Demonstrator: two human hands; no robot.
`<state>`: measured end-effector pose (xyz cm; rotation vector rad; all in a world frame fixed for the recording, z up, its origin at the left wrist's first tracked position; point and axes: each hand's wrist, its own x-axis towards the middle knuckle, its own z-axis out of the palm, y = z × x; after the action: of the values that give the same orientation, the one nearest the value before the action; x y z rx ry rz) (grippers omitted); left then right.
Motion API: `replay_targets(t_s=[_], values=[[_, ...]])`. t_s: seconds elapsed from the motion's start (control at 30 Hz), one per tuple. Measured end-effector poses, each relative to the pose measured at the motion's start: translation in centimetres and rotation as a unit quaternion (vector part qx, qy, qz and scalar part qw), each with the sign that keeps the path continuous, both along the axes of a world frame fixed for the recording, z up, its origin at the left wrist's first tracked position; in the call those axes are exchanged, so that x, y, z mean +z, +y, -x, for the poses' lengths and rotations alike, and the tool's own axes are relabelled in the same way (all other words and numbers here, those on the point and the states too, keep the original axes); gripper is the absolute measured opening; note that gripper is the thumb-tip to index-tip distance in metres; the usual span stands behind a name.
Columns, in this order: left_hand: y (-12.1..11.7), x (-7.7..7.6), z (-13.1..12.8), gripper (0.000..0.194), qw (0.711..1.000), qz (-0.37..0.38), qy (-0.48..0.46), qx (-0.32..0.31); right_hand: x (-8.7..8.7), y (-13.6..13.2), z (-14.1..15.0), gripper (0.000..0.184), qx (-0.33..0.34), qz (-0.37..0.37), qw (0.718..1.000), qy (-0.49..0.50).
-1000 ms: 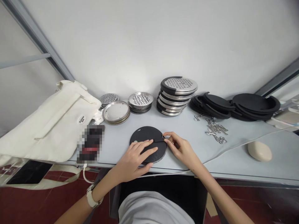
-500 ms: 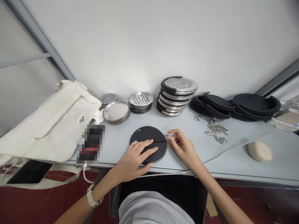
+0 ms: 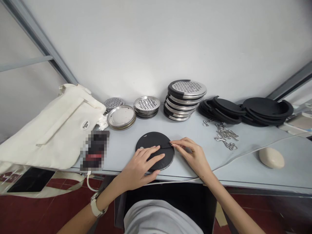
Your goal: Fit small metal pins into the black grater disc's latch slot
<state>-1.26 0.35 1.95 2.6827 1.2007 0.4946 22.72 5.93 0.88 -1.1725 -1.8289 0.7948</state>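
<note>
Left hand spread, pressing the black disc to the counter; right hand nearly closed, pinching a small clip at its rim. I judge a fingertip slip could drop it.

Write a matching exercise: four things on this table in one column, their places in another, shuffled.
1. White bag
2. Metal clips
3. Left hand
4. Right hand

A. Laid over the black disc
B. At the left end of the table
C. Pinching at the disc's right edge
D. In a loose pile before the black covers

Pairs: 1-B, 2-D, 3-A, 4-C
</note>
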Motion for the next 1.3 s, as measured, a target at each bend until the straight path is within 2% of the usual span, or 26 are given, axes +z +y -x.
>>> replay_targets(t_s=[0.27, 0.6, 1.3], values=[[-0.07, -0.13, 0.07, 0.048, 1.0, 0.008, 0.003, 0.003, 0.0, -0.01, 0.0, 0.026, 0.001, 0.006, 1.0, 0.012], [0.04, -0.11, 0.01, 0.048, 1.0, 0.009, 0.001, -0.002, 0.03, -0.11, 0.08, 0.033, 0.039, 0.01, 0.999, -0.034], [0.0, -0.1, 0.04, 0.049, 1.0, 0.005, 0.005, 0.002, 0.02, -0.05, 0.27, 0.026, 0.053, -0.01, 0.997, -0.055]])
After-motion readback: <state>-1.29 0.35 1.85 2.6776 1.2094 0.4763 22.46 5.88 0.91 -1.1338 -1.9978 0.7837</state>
